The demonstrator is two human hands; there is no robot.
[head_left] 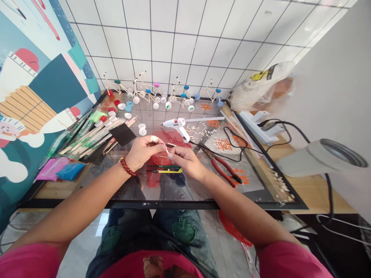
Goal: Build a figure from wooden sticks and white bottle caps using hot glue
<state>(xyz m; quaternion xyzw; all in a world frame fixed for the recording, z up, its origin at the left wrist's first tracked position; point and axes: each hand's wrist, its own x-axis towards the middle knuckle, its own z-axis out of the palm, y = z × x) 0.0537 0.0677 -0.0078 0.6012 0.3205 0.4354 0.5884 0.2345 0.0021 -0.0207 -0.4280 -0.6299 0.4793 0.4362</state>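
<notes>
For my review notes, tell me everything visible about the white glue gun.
The glue gun has a white, plastic-looking body with small reddish details. It lies on the reflective tabletop beyond the hands, its dark-tipped nozzle pointing left in the picture. Its handle slants toward the person, a black cord leaving its end. A pale, translucent stick extends from the rear. Neither the left hand nor the right hand touches it.

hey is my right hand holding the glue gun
No, the glue gun lies on the table beyond your right hand.
</notes>
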